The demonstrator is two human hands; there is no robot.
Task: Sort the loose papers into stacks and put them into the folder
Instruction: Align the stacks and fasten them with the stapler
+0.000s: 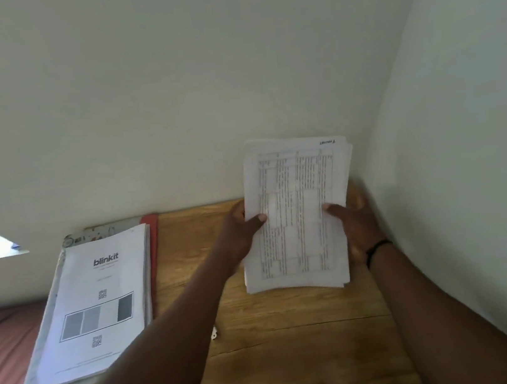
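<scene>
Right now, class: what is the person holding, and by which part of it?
A stack of printed papers, upright above the table: the left hand grips its left edge, the right hand its right edge.

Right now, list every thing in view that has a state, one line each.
Held paper stack: upright, lower edge on or just above the table, gripped at both sides.
Left hand: holds the stack's left edge, thumb on front.
Right hand: holds the stack's right edge, thumb on front.
Blinkit paper stack: lying flat on the folder.
Folder: open on the table, red edge showing.
</scene>
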